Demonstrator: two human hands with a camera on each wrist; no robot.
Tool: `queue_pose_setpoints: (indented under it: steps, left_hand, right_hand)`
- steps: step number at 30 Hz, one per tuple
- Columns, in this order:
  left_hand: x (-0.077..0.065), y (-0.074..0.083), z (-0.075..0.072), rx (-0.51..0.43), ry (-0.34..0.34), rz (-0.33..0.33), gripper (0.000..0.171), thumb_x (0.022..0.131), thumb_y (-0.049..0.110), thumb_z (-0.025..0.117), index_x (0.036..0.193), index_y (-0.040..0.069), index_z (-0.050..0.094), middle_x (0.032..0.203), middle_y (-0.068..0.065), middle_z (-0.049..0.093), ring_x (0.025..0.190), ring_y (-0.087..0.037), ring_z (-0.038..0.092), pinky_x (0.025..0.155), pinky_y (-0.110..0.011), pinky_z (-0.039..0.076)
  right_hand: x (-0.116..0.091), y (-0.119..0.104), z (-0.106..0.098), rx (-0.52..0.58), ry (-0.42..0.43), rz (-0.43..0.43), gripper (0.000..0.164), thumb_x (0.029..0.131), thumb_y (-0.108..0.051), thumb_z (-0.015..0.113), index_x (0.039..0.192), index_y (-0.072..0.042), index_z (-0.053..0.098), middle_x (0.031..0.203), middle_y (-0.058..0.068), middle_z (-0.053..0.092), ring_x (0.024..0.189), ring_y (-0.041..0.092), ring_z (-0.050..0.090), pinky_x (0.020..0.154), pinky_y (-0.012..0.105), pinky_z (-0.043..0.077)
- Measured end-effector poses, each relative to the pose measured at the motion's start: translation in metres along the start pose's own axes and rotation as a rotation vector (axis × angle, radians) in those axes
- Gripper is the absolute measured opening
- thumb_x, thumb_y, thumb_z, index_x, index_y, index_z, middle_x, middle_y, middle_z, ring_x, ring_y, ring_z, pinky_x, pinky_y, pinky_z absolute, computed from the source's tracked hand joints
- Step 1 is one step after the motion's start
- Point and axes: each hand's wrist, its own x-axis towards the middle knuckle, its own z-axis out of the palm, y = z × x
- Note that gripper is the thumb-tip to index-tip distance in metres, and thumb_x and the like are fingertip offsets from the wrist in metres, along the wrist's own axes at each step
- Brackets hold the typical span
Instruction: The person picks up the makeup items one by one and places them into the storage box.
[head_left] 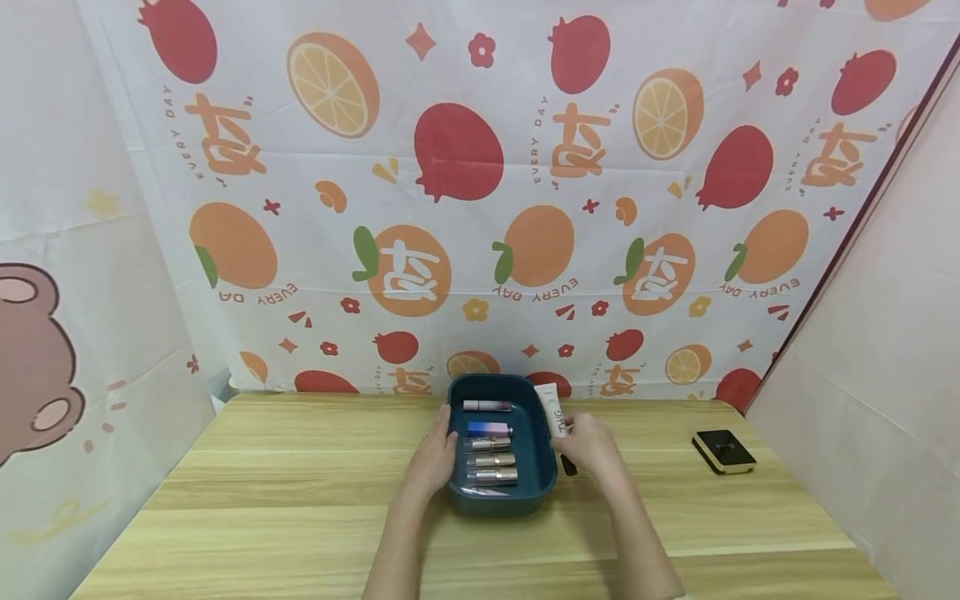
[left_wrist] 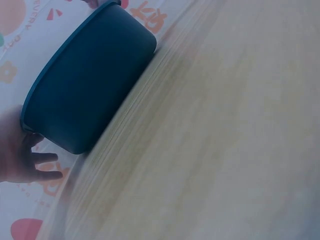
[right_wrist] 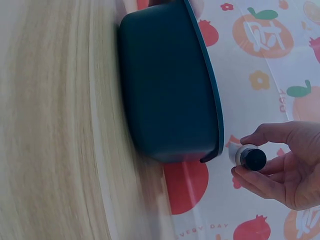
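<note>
A dark teal bin [head_left: 546,467] stands at the back of the table, holding a pinkish lip gloss tube [head_left: 486,406], a blue-to-pink lipstick [head_left: 487,429], several clear-and-gold lipstick tubes [head_left: 491,460] and a thin clear item [head_left: 483,492] near its front wall. My left hand [head_left: 432,454] holds the left rim, thumb over the edge and fingers down outside. Just outside the right rim, my right hand [head_left: 592,446] pinches a white squeeze tube [head_left: 551,408] with a black cap [right_wrist: 253,159] between thumb and fingers. In the left wrist view, the bin's contents are hidden behind its wall.
A flat black square box [head_left: 724,451] with a gold edge lies on the right of the wooden table [head_left: 300,475]. A fruit-printed cloth [head_left: 465,250] hangs right behind the table's back edge. Pale cloths [head_left: 862,375] flank both sides.
</note>
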Motion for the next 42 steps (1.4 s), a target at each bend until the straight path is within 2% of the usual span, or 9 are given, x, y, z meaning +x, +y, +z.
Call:
queue_pose_setpoints:
  steps: [14,20,27,33,42]
  left_hand:
    - [-0.001,-0.001,-0.001,0.004,-0.001,0.005,0.05,0.099,0.011,0.034,0.144,-0.001,0.018,0.148,-0.02,0.017,0.133,-0.036,0.018,0.106,-0.048,0.017]
    - [-0.002,0.0,-0.002,0.004,0.006,0.011,0.05,0.098,0.011,0.034,0.144,-0.002,0.019,0.148,-0.02,0.017,0.133,-0.036,0.019,0.106,-0.048,0.017]
    - [-0.001,0.0,-0.002,0.005,0.004,0.01,0.05,0.099,0.011,0.033,0.144,-0.002,0.018,0.148,-0.02,0.016,0.133,-0.037,0.018,0.106,-0.048,0.017]
    - [-0.001,0.0,-0.001,0.005,0.005,0.006,0.05,0.099,0.011,0.034,0.144,-0.001,0.019,0.148,-0.02,0.017,0.133,-0.036,0.018,0.106,-0.048,0.017]
    - [-0.001,-0.001,0.001,-0.003,0.001,-0.002,0.05,0.099,0.011,0.034,0.145,0.0,0.018,0.148,-0.019,0.016,0.133,-0.036,0.018,0.106,-0.048,0.017]
  right_hand:
    - [0.001,-0.012,0.012,0.046,-0.034,0.066,0.029,0.078,-0.009,0.068,0.102,0.006,0.061,0.08,0.011,0.058,0.062,0.02,0.054,0.051,0.027,0.05]
    - [0.0,-0.017,0.014,0.043,-0.045,0.049,0.024,0.078,-0.009,0.068,0.096,0.005,0.063,0.076,0.01,0.057,0.06,0.02,0.053,0.05,0.027,0.049]
    - [0.0,-0.022,0.019,-0.008,-0.041,0.003,0.015,0.075,-0.009,0.068,0.082,0.003,0.062,0.067,0.008,0.055,0.056,0.019,0.051,0.048,0.027,0.047]
    - [0.002,-0.023,0.023,-0.026,-0.04,0.024,0.017,0.076,-0.01,0.069,0.081,0.004,0.061,0.065,0.008,0.054,0.054,0.02,0.051,0.047,0.027,0.047]
    - [0.002,-0.026,0.028,-0.035,-0.072,0.069,0.022,0.077,-0.01,0.07,0.088,0.006,0.059,0.069,0.01,0.054,0.054,0.019,0.053,0.048,0.026,0.05]
